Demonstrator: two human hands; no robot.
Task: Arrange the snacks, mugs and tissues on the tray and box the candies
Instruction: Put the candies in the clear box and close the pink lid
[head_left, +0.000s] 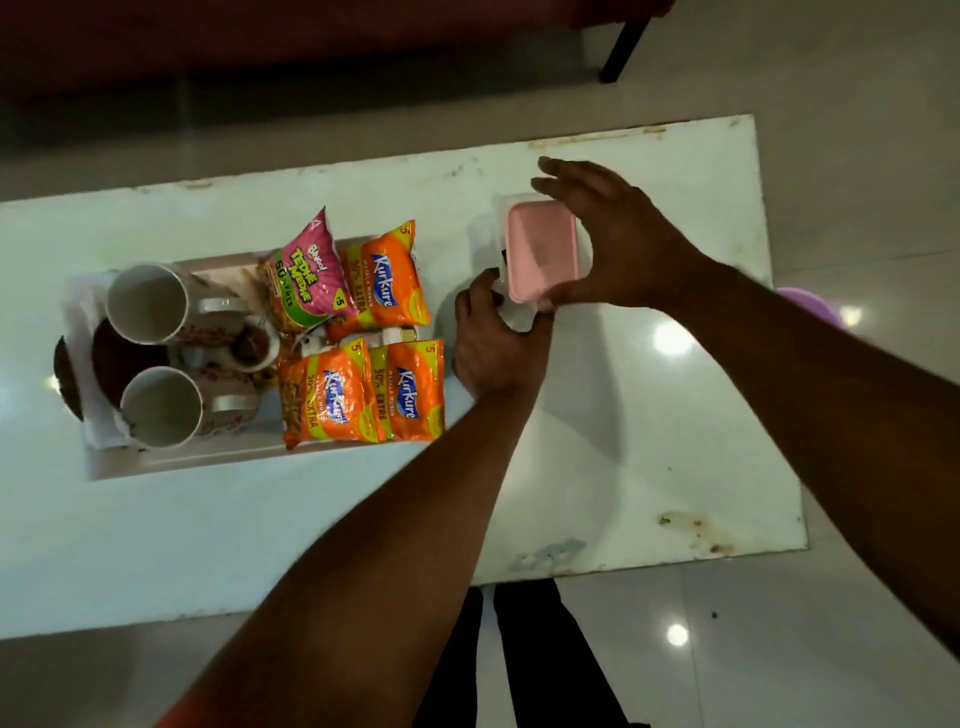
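Head view, looking straight down: what surrounds the box?

— A glossy white table (649, 467), chipped and stained along its near right edge. To the left sits a shallow white tray (171, 460). On it lie three orange Kurkure packets (382, 280), crinkly and shiny, and one pink snack packet (306, 273) leaning against the far orange one. Two white mugs (148, 304) with a floral print lie tipped on their sides, mouths toward the camera, and a small cup (254, 348) with dark contents stands between them. Beneath the mugs, dark round shapes; I cannot tell what they are.

— And the box itself?

— A clear plastic box (511, 312), rectangular with rounded corners, on the table just right of the tray. A pink lid (540, 249), matte and smooth, is tilted over it.

— The hands?

— The left hand (496, 343) is curled around the box's near corner, fingers wrapped on it. The right hand (613, 234) holds the lid by its right edge, thumb at the near corner, with the other fingers spread over the far side.

— Anything blocking the view?

— Both hands hide most of the box, so its contents cannot be made out. A purple object (810, 306) peeks from behind the right forearm.
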